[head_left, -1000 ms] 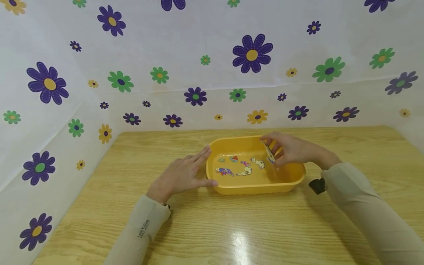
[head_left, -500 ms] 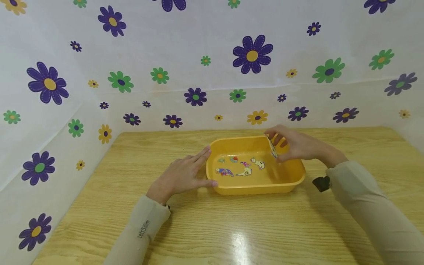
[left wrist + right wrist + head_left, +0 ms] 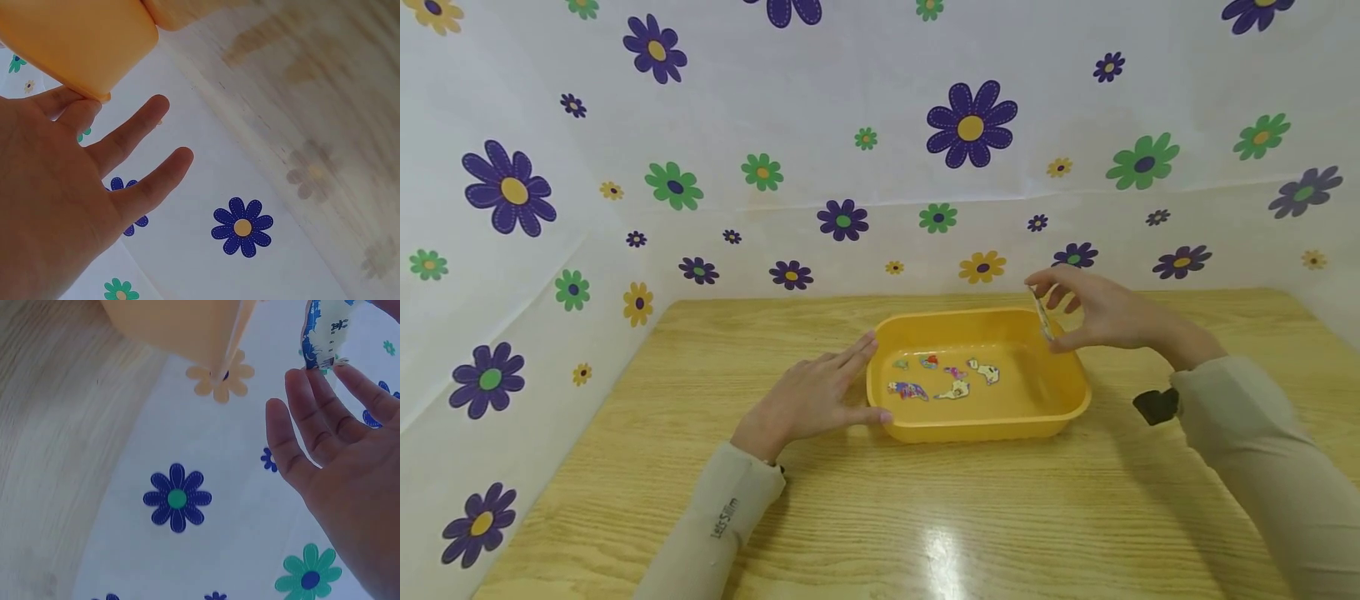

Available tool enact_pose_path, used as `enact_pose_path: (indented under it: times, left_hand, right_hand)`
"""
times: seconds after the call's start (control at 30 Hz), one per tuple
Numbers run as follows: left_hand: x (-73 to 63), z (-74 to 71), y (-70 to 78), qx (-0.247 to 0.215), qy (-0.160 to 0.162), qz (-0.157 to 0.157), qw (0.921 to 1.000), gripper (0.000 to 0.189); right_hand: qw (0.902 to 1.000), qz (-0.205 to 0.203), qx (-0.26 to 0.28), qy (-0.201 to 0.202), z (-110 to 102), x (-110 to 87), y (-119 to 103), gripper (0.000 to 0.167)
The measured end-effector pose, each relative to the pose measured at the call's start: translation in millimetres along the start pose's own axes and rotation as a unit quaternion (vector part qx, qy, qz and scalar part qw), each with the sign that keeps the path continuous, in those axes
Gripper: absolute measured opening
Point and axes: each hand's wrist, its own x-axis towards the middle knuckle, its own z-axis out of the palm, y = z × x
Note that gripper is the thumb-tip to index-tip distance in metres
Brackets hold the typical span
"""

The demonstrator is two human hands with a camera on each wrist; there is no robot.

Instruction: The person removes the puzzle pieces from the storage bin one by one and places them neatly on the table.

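Note:
My right hand [image 3: 1097,312] pinches a thin, flat cut-out piece [image 3: 1041,312] between thumb and fingertips, holding it upright over the right end of a yellow plastic basin [image 3: 977,431]. In the right wrist view the cut-out piece [image 3: 328,331] shows a cream face with blue edging and small dark marks. My left hand [image 3: 812,406] rests spread at the basin's left end, fingertips and thumb against the rim. On the basin's floor lie several small cut-outs: a purple-blue one [image 3: 910,390], cream ones [image 3: 985,371], a pink one [image 3: 956,372], a red-and-blue one [image 3: 929,362] and a greenish one [image 3: 901,364].
The basin stands on a light wooden table [image 3: 820,517]. A white flower-printed sheet [image 3: 880,100] hangs behind it and along the left side. A dark object [image 3: 1156,407] sticks out at the right cuff.
My right hand has lifted the cut-out piece up and to the right, from inside the basin to above its right rim. The left hand and the basin have stayed put.

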Motion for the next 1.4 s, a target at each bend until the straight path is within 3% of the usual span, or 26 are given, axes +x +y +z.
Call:
enact_pose_path:
  times: [0.37, 0.87, 1.2, 1.4]
  left_hand:
    - [0.9, -1.4, -0.2, 0.021, -0.012, 0.0, 0.9997, 0.1]
    - [2.5, 2.3, -2.7, 0.0, -0.023, -0.012, 0.9997, 0.105]
    - [8.2, -19.0, 7.2, 0.014, -0.073, -0.023, 0.997, 0.111]
    - [9.8, -27.2, 14.4, 0.02, -0.079, -0.03, 0.9962, 0.113]
  right_hand:
    - [0.9966, 0.04, -0.073, 0.005, -22.1, -14.0, 13.2, 0.074]
    - [0.9856, 0.122, -0.106, -0.05, -15.4, -27.3, 58.5, 0.073]
    - [0.9801, 0.128, -0.125, -0.087, -1.1, -24.6, 70.9, 0.073]
    - [0.9771, 0.146, -0.114, -0.105, -1.4, -24.9, 69.9, 0.083]
